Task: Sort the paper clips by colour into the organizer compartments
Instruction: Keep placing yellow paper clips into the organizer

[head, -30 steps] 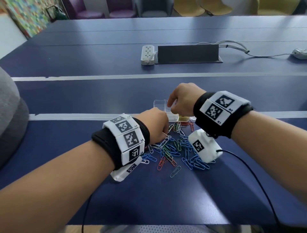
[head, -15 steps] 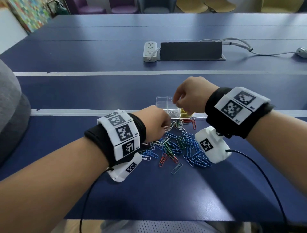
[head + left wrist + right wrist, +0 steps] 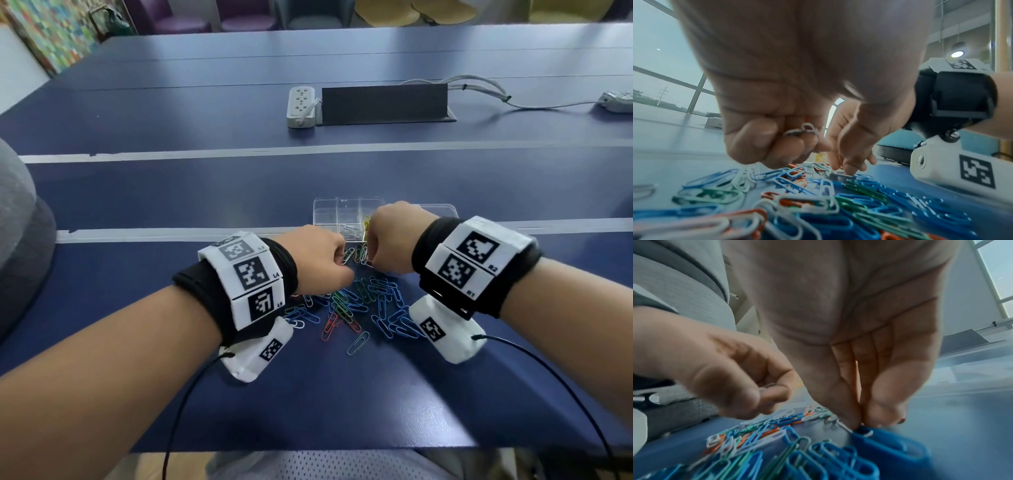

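Left hand (image 3: 322,255) curled, fingers pinching a white paper clip (image 3: 801,129), right hand (image 3: 390,236) fingertips (image 3: 857,421) pinched on a white clip in the mixed pile of paper clips (image 3: 359,305) (blue, green, red, white), clear organizer (image 3: 329,212) just behind, navy table (image 3: 171,192).

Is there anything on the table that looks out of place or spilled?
Only the paper clips: a mixed heap of blue, green, red and white lies loose on the table in front of the clear organizer, still unsorted. Nothing looks damaged. The left hand pinches white clips.
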`<state>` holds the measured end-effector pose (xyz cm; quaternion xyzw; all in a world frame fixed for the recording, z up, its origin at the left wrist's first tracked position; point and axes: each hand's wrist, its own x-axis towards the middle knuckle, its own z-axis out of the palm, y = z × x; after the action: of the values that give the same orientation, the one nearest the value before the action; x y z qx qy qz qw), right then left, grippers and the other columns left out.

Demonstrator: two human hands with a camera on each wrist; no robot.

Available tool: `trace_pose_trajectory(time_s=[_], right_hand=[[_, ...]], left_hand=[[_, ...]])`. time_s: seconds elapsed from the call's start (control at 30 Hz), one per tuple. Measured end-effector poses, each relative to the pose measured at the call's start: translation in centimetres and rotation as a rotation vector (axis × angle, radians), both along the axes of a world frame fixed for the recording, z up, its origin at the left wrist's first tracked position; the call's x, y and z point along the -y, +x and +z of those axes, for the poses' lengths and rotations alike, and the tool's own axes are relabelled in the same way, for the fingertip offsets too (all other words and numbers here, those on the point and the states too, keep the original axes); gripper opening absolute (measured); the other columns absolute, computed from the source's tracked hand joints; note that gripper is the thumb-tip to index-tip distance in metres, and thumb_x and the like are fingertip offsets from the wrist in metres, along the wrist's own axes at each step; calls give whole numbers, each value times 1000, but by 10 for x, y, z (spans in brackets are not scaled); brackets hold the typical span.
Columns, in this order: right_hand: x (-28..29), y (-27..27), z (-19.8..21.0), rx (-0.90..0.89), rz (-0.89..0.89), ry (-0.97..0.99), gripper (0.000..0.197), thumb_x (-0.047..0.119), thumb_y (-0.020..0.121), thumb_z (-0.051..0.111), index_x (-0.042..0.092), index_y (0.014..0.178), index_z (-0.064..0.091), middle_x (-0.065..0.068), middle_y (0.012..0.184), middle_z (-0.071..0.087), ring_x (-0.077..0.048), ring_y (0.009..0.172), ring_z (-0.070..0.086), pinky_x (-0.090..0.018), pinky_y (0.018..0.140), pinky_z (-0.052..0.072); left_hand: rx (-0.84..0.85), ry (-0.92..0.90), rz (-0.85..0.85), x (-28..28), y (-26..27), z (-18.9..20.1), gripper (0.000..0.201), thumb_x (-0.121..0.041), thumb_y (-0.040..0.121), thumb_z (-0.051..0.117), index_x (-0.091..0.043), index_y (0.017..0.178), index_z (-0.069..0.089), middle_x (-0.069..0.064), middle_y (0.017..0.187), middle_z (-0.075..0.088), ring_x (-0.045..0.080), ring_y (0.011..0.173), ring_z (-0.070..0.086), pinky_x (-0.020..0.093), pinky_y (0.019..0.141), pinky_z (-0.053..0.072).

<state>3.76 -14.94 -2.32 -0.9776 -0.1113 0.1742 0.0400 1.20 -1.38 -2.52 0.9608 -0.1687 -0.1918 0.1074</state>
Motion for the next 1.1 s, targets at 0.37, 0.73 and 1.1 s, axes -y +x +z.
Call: trace_pose_trajectory(time_s=[0.37,0.73,1.1], right_hand=[[5,-2,-2,10,-9,23,21,22,80,65,9,95,71,-9,95,71,-26,90,65,-34,82,56],[12,-7,-4,45,-4,82,18,20,80,60,13,89,73,-9,93,72,-27,88,65,-30,76,54],[12,-6,-8,91,11,49,28,31,78,69,12,98,72,-9,97,69,-25,79,58,-27,65,43]], left_hand=[[51,88,-17,4,0,-4,18,-26,82,59,-11,84,68,5,86,67,22,80,60,27,63,44],[184,-60,48,15,33,18,21,-18,89,51,-10,101,67,6,104,69,23,98,60,26,82,43],[222,10,-18,34,56,8,25,-6,84,57,-15,103,70,9,106,70,28,100,65,36,92,51]])
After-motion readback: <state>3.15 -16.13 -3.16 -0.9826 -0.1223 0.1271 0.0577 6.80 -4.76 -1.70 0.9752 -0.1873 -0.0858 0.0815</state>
